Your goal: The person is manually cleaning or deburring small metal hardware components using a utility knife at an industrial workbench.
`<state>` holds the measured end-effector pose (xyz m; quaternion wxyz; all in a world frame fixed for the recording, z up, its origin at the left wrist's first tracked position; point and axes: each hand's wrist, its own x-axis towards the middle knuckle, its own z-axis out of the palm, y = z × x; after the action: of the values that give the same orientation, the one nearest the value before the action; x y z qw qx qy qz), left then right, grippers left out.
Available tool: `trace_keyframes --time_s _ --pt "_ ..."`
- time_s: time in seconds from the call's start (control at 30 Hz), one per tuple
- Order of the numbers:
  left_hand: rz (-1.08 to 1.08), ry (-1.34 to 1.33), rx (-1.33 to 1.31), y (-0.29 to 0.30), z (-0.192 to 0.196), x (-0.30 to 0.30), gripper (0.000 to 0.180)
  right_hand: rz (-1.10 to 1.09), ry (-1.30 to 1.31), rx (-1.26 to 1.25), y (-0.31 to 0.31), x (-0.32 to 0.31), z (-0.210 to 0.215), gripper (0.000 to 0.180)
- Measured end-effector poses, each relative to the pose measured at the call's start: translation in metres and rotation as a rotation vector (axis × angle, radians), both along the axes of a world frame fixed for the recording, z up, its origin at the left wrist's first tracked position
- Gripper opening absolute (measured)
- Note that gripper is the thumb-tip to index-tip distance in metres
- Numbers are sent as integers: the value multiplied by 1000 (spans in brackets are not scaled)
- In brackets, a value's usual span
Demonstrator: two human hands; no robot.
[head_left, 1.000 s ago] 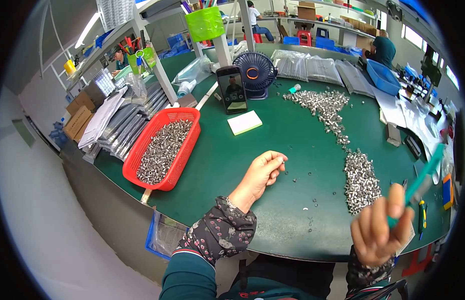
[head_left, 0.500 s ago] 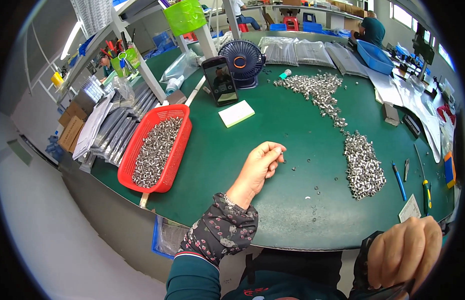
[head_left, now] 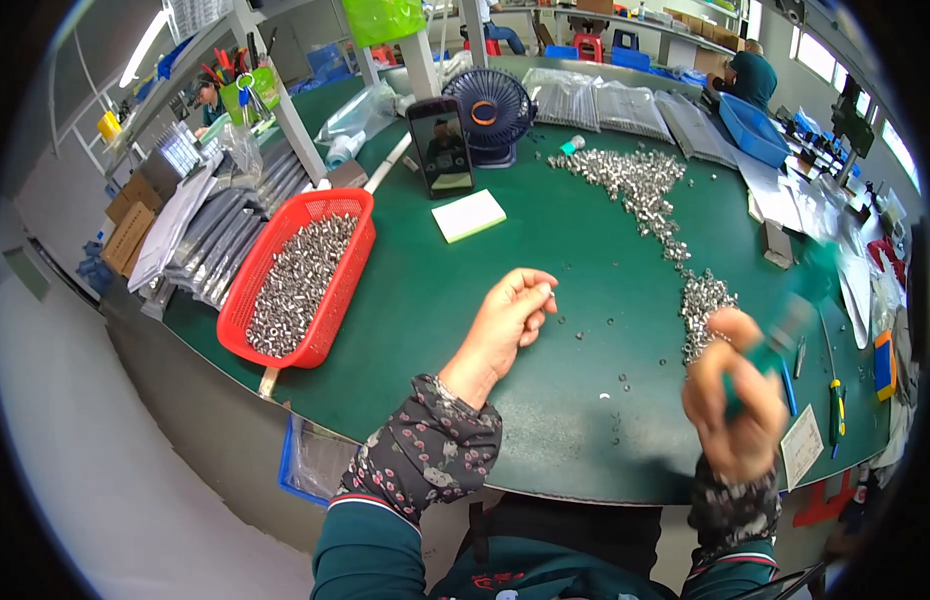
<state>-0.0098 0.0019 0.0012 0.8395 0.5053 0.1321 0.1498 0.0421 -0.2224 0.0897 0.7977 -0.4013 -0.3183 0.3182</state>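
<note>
Over the middle of the green table, my left hand [head_left: 507,322] is closed in a pinch. A tiny pale metal piece just shows at its fingertips, too small to name surely. My right hand [head_left: 730,405] is wrapped round a green tool [head_left: 807,290], smeared by motion and tilted up to the right; its exact kind is unclear. Behind that hand lies a heap of small silver metal sleeves [head_left: 703,298], partly hidden by it. A trail joins this heap to a second heap of sleeves [head_left: 635,182] farther back. Several small dark rings [head_left: 625,382] are scattered between my hands.
A red basket [head_left: 353,285] full of metal sleeves stands at the left. A phone [head_left: 440,150], a fan [head_left: 488,108] and a notepad [head_left: 469,215] sit at the back. At the right are a yellow-green screwdriver [head_left: 836,410], a card [head_left: 802,447] and a blue bin [head_left: 753,132].
My right hand has risen from the lower right corner to in front of the near heap, and the green tool now shows in it. My left hand keeps its pinch; the view has shifted slightly.
</note>
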Motion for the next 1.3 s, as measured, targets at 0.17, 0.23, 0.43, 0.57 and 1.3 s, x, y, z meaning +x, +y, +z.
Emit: trace_keyframes --time_s 0.17,0.23,0.43,0.57,1.3 --pt "51 -35 -92 4 1 3 8 -204 -267 -596 12 30 -45 29" --pt "51 -24 -113 4 1 4 8 -159 -363 -625 12 31 -51 29" --pt "11 -27 -110 4 -5 5 11 -127 -628 -739 11 33 -72 32" --pt "-40 -27 -62 0 -3 4 14 -126 -666 -708 10 32 -71 33" --pt "39 11 23 -1 0 5 17 -366 -761 -640 14 35 -83 30"
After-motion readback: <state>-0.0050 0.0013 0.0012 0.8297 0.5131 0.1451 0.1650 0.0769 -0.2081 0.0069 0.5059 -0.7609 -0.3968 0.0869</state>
